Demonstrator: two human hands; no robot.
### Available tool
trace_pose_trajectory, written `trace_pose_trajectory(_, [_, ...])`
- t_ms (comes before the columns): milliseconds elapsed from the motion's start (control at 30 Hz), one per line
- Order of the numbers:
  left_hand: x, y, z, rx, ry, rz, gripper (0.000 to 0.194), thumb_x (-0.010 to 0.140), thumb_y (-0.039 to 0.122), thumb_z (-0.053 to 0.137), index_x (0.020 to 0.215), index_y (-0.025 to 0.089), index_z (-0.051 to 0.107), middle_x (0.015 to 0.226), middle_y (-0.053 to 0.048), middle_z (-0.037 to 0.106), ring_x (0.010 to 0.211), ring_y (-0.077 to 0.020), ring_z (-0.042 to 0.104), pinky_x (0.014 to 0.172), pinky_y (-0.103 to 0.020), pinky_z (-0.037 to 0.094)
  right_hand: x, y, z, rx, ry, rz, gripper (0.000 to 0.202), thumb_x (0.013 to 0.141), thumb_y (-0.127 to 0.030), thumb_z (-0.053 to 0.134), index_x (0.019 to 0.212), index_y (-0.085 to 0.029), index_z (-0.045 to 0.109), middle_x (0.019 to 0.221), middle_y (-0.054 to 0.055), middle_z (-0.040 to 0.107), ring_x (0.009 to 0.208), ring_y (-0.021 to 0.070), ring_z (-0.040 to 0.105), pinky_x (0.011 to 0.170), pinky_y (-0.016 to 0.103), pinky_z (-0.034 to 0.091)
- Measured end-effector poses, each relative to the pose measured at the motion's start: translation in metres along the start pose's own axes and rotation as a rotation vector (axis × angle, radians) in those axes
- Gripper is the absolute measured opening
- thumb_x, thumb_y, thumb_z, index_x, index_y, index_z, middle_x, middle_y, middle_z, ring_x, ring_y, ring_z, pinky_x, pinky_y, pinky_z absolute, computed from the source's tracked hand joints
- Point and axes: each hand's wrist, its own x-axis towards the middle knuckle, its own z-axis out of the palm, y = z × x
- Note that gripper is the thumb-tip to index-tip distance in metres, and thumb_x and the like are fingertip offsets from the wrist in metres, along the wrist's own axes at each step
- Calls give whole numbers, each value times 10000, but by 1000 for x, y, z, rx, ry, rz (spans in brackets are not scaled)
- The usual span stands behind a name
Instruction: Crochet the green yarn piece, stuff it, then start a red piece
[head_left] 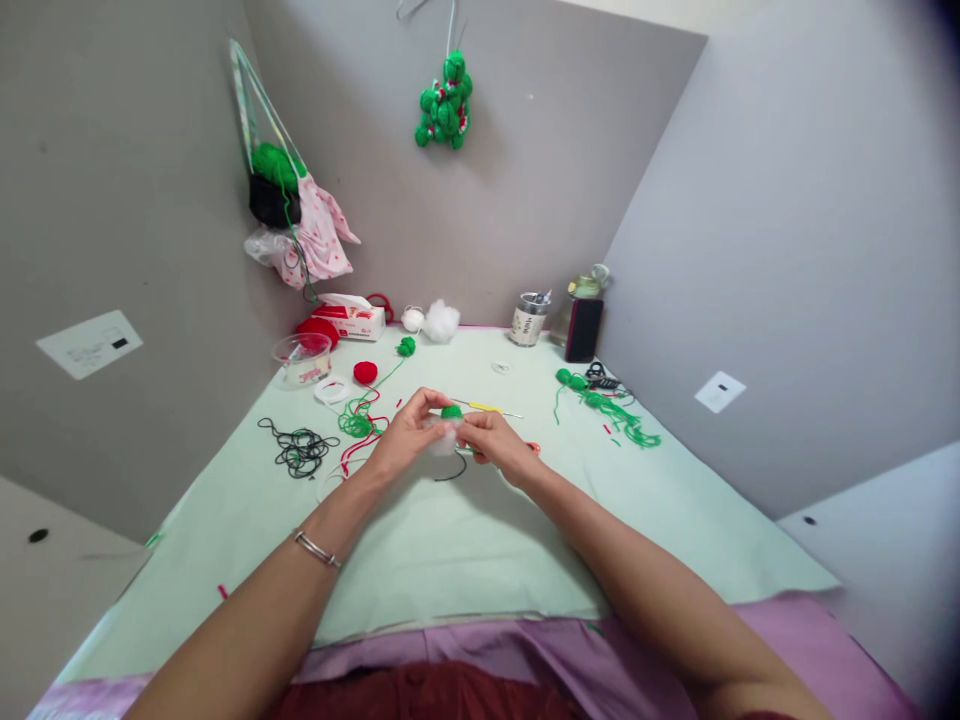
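Yarn pc point(451, 411) over tbl point(442, 560), gry walls point(540, 190)

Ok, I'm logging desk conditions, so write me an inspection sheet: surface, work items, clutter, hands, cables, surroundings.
Surface: pale green cloth, with small red scraps.
Work items: small green piece and white fluff between the hands.
Clutter: tangled black yarn, red ball, yellow-handled hook, clear tub.
Hands: left hand grips the green piece; right hand at its side, grip unclear.
Cables: nothing seen.
Surroundings: grey walls; hanging green figure.
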Motion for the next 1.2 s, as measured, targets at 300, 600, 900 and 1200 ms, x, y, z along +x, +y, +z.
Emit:
trace_pose_trajectory(300, [-1,-5,12,106,289,102,148,722,177,642,868,199,653,918,-26,650,953,-204,580,901,-308,438,-14,-3,18,-182,104,-193,207,849,-304,587,673,-209,532,618,-33,436,620,132,336,650,274,282])
trace_pose_trajectory(600, [0,-4,17,-35,290,-7,220,714,255,693,923,189,673,858,-11,659,684,-146,571,615,-250,431,4,4,11,-45,76,-135,351,866,-477,509,653,-200,547,548,-58,374,488,104,360,490,239,321])
trace_pose_trajectory(900, [-7,11,6,-213,81,-136,432,718,355,761,1100,154,748,1089,-108,739,873,-192,663,737,-276,520,6,3,2,-99,193,-142,339,805,-440,531,582,-223,397,536,-66,345,505,89,304,501,243,250])
trace_pose_trajectory(1200, [0,-12,9,-71,196,-73,329,654,279,742,956,154,710,853,-37,699,694,-156,574,621,-264,429,-3,2,5,-340,118,-261,246,848,-304,500,633,-220,415,592,-44,433,598,129,373,594,272,248])
